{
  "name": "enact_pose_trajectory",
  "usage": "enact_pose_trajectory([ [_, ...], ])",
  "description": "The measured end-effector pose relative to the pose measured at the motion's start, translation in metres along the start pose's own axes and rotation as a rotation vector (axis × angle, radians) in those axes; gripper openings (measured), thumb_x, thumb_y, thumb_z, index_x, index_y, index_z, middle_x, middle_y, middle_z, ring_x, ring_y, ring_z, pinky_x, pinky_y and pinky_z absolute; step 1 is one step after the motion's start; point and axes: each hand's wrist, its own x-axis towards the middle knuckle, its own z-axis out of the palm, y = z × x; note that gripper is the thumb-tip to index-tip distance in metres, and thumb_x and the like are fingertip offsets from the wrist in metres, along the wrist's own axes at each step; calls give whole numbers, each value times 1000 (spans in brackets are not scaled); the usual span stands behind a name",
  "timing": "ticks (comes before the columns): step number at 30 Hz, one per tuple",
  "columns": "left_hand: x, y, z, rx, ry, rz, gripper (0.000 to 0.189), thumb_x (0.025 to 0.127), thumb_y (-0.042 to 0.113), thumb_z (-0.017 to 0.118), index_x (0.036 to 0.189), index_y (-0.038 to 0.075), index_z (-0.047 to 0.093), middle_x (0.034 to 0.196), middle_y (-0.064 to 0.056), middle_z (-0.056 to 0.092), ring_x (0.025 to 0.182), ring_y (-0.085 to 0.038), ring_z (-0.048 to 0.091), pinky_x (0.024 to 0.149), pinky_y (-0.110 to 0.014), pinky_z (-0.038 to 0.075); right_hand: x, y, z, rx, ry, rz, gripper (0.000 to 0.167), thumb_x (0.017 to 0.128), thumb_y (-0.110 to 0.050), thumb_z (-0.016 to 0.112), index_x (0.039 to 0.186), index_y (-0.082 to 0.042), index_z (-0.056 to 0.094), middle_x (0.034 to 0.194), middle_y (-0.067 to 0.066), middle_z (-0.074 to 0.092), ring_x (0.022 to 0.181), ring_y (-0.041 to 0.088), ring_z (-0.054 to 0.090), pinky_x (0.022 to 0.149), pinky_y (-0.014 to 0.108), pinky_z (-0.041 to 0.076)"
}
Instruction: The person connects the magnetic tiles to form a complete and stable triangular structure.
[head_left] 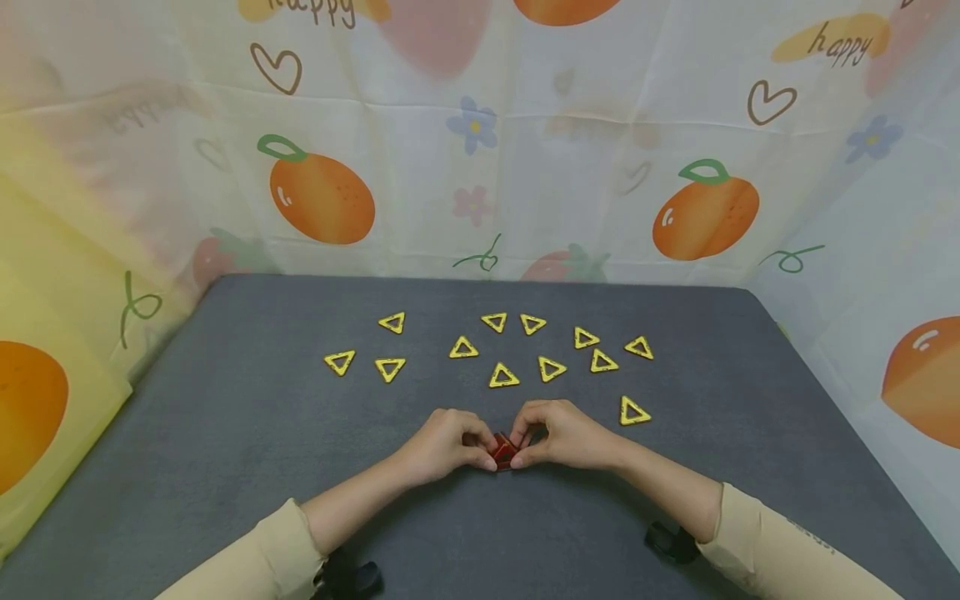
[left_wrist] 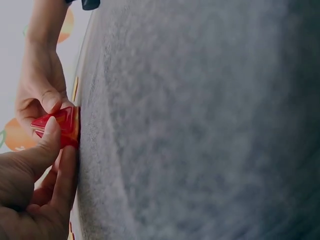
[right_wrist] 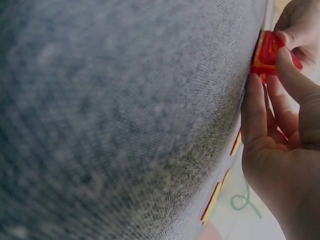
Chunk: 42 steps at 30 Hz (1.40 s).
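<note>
In the head view, my left hand and right hand meet at a small structure of red triangular pieces on the table. The left thumb and fingers pinch its left side, while the right thumb and fingers pinch the right side. The left wrist view shows the red pieces tilted up against each other, their lower edge at the tabletop. From the right wrist, the same red pieces have an orange-yellow inner edge. Fingertips hide part of the structure.
Several flat yellow triangle frames lie scattered beyond the hands, one nearer the right forearm. The dark grey table ends at a printed curtain behind. Black wrist devices sit under the sleeves.
</note>
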Motion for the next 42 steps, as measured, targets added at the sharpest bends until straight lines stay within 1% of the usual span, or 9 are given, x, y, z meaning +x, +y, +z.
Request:
enact_pose_trajectory([
  [10,1,2,-3,0,-15,-3,13,77,21,83,82,11,77,81,-1,73,65,5,52,59,-15,44,1,-1,-1,-4,-6,0,17,80,-30,80,92,-21,71,95,-3,67,83,0,65,75,21,55],
  [17,0,1,-3,0,-1,-12,13,77,22,83,81,12,76,81,0,73,64,5,52,59,-15,44,1,-2,0,-6,-8,-10,19,80,-28,81,93,-19,71,96,-2,67,85,2,65,76,21,55],
  [22,-1,2,-3,-4,3,-15,13,77,22,83,81,12,76,80,0,72,64,5,50,59,-15,44,2,-3,0,-2,-8,-2,19,79,-26,82,92,-20,71,96,-2,67,85,3,65,76,21,55],
  [29,-2,3,-5,4,-18,-20,12,79,20,82,83,11,75,82,0,69,65,4,50,60,-16,44,3,-3,-1,6,-13,4,18,80,-28,82,93,-22,71,95,-4,69,84,1,65,76,21,55],
  [33,-2,4,-9,7,-39,-31,11,82,21,80,86,12,74,84,-1,68,65,4,53,61,-16,45,4,-7,-1,18,-6,38,16,81,-29,81,92,-22,72,90,-5,73,82,3,67,73,21,55],
  [37,-3,3,-14,-27,-26,-67,9,86,20,77,90,13,73,86,-1,73,68,2,60,62,-17,49,7,-11,0,54,26,101,14,83,-26,79,94,-20,73,90,-3,76,81,5,71,72,21,55],
  [40,-5,0,-19,-84,2,-106,9,88,18,75,95,13,73,87,-2,75,71,-2,66,65,-19,52,13,-16,2,78,76,133,14,84,-22,79,96,-19,74,94,-1,76,82,6,73,72,21,56],
  [42,-6,-3,-24,-131,24,-131,10,88,17,74,97,12,73,87,-4,76,73,-6,68,66,-21,54,17,-19,4,91,113,138,15,84,-20,79,98,-17,74,96,1,76,80,6,73,71,22,57],
])
